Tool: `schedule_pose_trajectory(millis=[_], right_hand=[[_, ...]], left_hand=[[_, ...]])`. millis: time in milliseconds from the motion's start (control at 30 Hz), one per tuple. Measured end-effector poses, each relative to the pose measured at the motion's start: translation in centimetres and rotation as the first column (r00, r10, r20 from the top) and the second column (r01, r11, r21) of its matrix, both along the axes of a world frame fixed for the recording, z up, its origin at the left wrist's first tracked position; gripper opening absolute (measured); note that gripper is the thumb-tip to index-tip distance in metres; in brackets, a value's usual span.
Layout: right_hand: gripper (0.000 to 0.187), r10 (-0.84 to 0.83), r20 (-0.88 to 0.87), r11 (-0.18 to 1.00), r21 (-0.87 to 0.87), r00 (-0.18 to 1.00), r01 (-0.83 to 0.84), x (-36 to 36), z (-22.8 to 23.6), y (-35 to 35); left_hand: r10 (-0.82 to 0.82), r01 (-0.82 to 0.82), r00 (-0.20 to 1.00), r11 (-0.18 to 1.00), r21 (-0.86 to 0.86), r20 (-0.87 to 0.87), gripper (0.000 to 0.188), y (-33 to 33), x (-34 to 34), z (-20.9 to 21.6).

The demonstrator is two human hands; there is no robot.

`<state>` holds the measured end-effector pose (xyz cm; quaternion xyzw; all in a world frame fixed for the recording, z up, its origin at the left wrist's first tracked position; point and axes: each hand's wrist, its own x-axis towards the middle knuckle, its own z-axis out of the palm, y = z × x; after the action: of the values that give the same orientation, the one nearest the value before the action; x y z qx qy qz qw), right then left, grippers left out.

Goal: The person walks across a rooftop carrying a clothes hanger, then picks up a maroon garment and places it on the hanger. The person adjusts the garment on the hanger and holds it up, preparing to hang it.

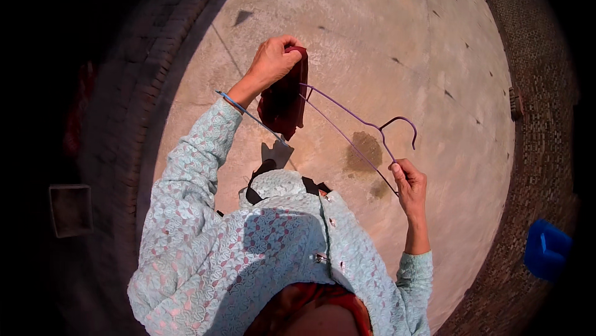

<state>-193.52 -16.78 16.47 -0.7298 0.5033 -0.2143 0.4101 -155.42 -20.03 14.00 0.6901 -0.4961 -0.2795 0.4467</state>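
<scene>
High in the middle, my left hand [275, 61] pinches the upper edge of a dark red cloth [282, 103], which hangs down in folds; its exact kind cannot be made out. A purple clothes hanger [347, 112] reaches from the cloth toward the lower right, one end against or inside the fabric. My right hand [410, 187] grips the hanger's other shoulder, with the hook curving free above the fingers. Around my left wrist sits a thin blue loop [234, 101] whose straight length runs toward the lower right, perhaps another hanger.
Below lies a pale concrete floor [453, 149] with a damp patch [363, 151] and small scattered shadows. A dark brick border [158, 87] runs along the left. Brick paving at the right carries a blue plastic container [547, 249]. An open box [70, 210] stands far left in shade.
</scene>
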Motion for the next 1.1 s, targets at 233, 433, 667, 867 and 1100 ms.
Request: schedule_pose_trajectory(millis=[233, 433, 667, 867, 1100], right_hand=[[0.024, 0.007, 0.047, 0.998, 0.057, 0.999, -0.01, -0.8, 0.5, -0.2], [0.024, 0.015, 0.115, 0.989, 0.143, 0.993, -0.031, -0.8, 1.0, -0.1], [0.025, 0.067, 0.134, 0.992, 0.094, 0.989, -0.08, 0.7, -0.2, 0.2], [0.024, 0.037, 0.129, 0.997, 0.06, 0.991, -0.045, 0.8, -0.8, 0.8], [0.018, 0.022, -0.012, 1.0, -0.007, 1.0, -0.022, 1.9, -1.7, 2.0]], left_hand=[[-0.069, 0.008, 0.933, 0.985, 0.173, 0.352, 0.032, -0.6, 1.2, 0.3], [-0.11, 0.027, 0.92, 0.975, 0.22, 0.376, 0.03, -1.0, 2.3, -0.2], [-0.063, 0.003, 0.952, 0.98, 0.199, 0.298, 0.03, -0.7, 2.3, -0.5], [-0.074, 0.034, 0.971, 0.983, 0.179, 0.226, 0.031, -0.4, 1.2, -0.4], [-0.072, 0.043, 0.981, 0.986, 0.159, 0.181, 0.031, -0.7, 0.3, -1.7]])
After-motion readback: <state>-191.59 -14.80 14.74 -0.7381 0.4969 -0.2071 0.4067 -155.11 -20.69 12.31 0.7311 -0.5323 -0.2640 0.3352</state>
